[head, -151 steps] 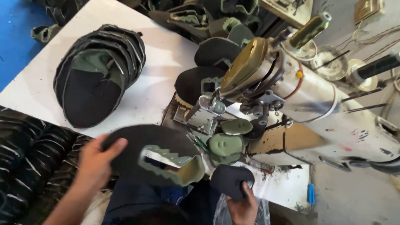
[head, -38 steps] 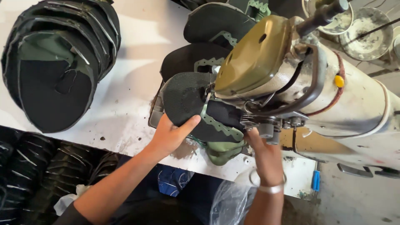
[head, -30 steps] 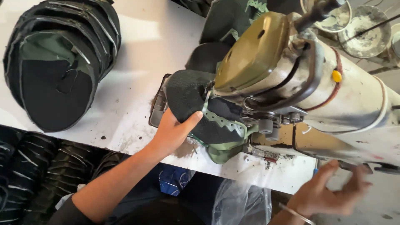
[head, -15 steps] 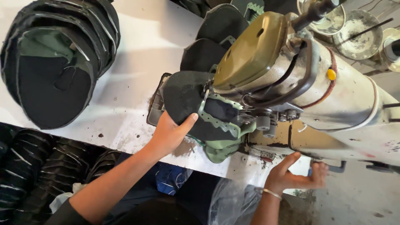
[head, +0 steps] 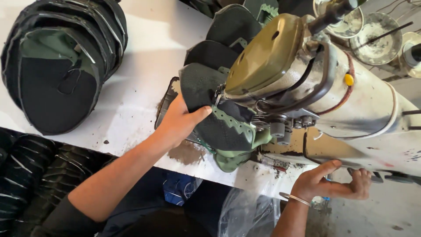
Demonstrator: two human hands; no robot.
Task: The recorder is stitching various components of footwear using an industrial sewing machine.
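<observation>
Nearest to me, at the bottom right of the frame, my right hand (head: 331, 184) sits under the body of the sewing machine (head: 315, 83), fingers loosely curled and open around nothing I can see, fingertips touching the machine's lower edge; a thin metal bangle (head: 294, 199) circles the wrist. Just left of it, at the bottom centre, a clear plastic bag (head: 247, 213) hangs below the bench (head: 136, 83) edge.

A little farther up, my left hand (head: 180, 123) is at the centre of the frame, pressed flat on a dark shoe upper (head: 210, 109) with green zigzag trim — thumb stretched over the fabric, fingers hidden beneath it, so it grips the piece at its left side. The shoe upper lies on the white bench and runs under the machine's olive-green head, where its right part is hidden by the metal.

In the lower left corner, below the bench, dark stacked pieces (head: 26, 171) with pale stripes fill the space. Farther off, at the upper left, a pile of finished uppers (head: 61, 61) — black with green lining — rests on the bench, well apart from my hands. Beyond the machine head, at top centre, more dark uppers (head: 228, 30) overlap each other. At the upper right, round metal dishes (head: 379, 41) sit behind the machine.
</observation>
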